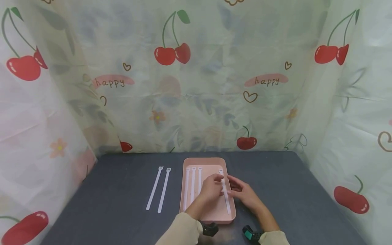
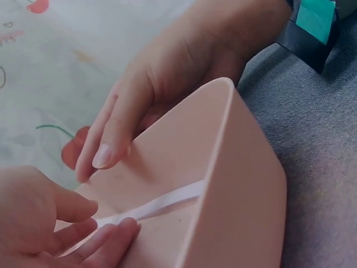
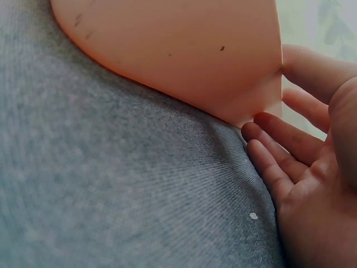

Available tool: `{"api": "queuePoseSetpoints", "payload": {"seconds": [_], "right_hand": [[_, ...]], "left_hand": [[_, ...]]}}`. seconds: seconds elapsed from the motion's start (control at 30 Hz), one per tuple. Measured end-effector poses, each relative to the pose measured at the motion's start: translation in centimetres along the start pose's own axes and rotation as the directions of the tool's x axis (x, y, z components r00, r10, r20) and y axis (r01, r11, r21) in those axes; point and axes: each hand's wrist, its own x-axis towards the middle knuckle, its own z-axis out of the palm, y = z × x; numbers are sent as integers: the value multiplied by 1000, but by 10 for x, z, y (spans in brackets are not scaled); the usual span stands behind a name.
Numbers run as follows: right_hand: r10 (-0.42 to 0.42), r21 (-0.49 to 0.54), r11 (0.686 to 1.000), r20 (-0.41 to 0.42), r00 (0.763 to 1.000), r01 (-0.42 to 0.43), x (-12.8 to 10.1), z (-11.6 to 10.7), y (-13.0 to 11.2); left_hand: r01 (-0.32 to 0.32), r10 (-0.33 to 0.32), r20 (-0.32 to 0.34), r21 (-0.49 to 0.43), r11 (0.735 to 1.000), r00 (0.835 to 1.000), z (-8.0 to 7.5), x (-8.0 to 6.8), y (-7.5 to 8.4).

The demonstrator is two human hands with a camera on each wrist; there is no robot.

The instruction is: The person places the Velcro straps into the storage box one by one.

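- Cloth (image 1: pixel 208 112): cherry print, behind the table and at both sides.
- Table (image 1: pixel 122 197): dark, under my head camera.
- Tray (image 1: pixel 211 166): pink, on the table.
- Left hand (image 1: pixel 210 189): over the tray, fingers relaxed, gripping nothing; I can't tell if the fingertips touch the right strap (image 1: pixel 227 200).
- Right hand (image 1: pixel 245 194): at the tray's right wall, fingers extended, nothing gripped.
- Straps: white; I count three (image 1: pixel 193 183) in the tray's left, one near its right wall, two (image 1: pixel 154 187) on the table, left of the tray.

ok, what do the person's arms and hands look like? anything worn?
Left hand and right hand ungloved. Cream left sleeve and right sleeve. Black left wrist device; black right wrist device with a teal patch.
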Motion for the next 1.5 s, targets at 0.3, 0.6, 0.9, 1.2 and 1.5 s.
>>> {"api": "queuePoseSetpoints", "payload": {"seconds": [0.3,0.6,0.9,1.2,1.5], "right_hand": [[-2,-7,1000,6,1000,2,3,-3,9],[13,-10,1000,21,1000,-13,3,-4,12],[0,-3,1000,20,1000,0,2,-5,10],[-4,3,1000,17,1000,4,5,-5,10],[5,13,1000,16,1000,-5,4,-4,11]], "left_hand": [[-49,53,-53,73,996,997,-13,-3,5],[-82,91,-127,72,994,988,-30,-8,9],[-120,114,-237,-13,993,965,-50,-19,16],[-233,238,-373,59,971,897,-72,-29,5],[-276,310,-451,143,951,837,-92,-34,-9]]}}
